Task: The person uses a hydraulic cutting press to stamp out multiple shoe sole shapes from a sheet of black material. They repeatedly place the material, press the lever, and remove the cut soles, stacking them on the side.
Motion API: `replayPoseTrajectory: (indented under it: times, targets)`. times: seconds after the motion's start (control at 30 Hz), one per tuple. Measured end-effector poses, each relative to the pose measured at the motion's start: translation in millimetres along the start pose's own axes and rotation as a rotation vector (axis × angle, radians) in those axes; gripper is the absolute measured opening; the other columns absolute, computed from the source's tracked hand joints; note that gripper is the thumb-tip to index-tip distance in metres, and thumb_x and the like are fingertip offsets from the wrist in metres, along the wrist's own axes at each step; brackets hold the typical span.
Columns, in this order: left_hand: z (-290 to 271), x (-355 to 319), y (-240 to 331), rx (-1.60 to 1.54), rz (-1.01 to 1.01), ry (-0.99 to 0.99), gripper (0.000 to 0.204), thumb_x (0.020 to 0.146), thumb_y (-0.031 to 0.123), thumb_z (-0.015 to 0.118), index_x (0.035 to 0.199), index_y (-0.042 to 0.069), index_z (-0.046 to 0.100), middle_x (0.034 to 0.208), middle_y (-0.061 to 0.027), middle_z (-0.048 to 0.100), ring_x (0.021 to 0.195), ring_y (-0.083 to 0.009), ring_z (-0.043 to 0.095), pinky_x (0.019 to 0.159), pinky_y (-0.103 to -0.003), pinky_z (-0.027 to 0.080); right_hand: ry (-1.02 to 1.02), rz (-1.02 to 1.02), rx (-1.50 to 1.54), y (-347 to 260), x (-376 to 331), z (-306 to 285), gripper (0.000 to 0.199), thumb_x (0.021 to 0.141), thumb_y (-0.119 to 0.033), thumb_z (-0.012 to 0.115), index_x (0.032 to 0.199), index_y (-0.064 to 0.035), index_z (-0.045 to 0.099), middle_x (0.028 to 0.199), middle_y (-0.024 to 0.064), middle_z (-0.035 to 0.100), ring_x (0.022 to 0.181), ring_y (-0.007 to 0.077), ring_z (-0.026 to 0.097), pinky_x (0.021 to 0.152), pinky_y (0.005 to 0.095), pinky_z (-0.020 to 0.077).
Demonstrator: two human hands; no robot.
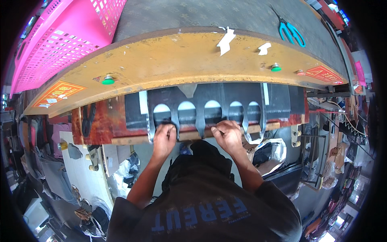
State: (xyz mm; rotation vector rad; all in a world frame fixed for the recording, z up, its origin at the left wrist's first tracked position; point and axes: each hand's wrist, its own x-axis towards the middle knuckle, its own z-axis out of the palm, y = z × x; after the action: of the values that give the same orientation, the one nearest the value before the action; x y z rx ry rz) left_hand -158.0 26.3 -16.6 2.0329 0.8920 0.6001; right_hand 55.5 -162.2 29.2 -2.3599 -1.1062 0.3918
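Note:
A dark sheet (215, 92) with a row of arched cut-outs lies under the yellow beam, and narrow strips hang toward me between the gaps. White shows through the tops of the cut-outs. My left hand (164, 137) is closed at the sheet's near edge, by the left cut-outs. Farther right, my right hand (228, 136) is closed at the same edge, thumb toward the middle. Both sets of fingertips are partly hidden, but they appear to pinch the sheet. Beneath it is a worn reddish-brown board (111, 117).
Across the front runs the yellow machine beam (193, 54), with green buttons (108, 80) and warning labels. On the grey surface behind it are a pink basket (68, 44) and teal-handled scissors (292, 33). A white bag (276, 155) of dark pieces stands below right.

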Motion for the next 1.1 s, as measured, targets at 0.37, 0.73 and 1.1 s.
replayPoseTrajectory:
  times: [0.37,0.73,1.1]
  targets:
    - [2,-48,-5,-0.21,-0.055,0.002,0.008,0.096,0.007,0.076,0.102,0.002,0.075,0.086,-0.011,0.07,0.067,-0.0201,0.065,0.064,-0.035,0.054,0.134,-0.232,-0.025,-76,36,81,0.07,0.069,-0.03,0.089,0.136,-0.0172,0.072,0.159,0.019,0.048,0.139,0.0524,0.045,0.118,0.059,0.0414]
    - [-1,-83,-6,-0.186,-0.002,-0.04,0.006,0.096,0.006,0.074,0.098,0.0,0.075,0.088,-0.0105,0.074,0.073,-0.0175,0.069,0.068,-0.032,0.055,0.249,-0.205,0.124,-12,-24,8,0.056,0.066,-0.016,0.084,0.121,-0.0082,0.08,0.146,0.0129,0.064,0.136,0.0477,0.054,0.117,0.0563,0.046]
    - [10,-28,27,-0.122,0.064,-0.166,0.009,0.096,0.011,0.073,0.102,0.005,0.076,0.089,-0.0136,0.074,0.077,-0.0284,0.073,0.07,-0.039,0.058,0.324,-0.01,0.124,7,44,-12,0.071,0.087,-0.033,0.083,0.15,-0.0065,0.062,0.16,0.0285,0.047,0.15,0.0513,0.041,0.124,0.0564,0.0373]
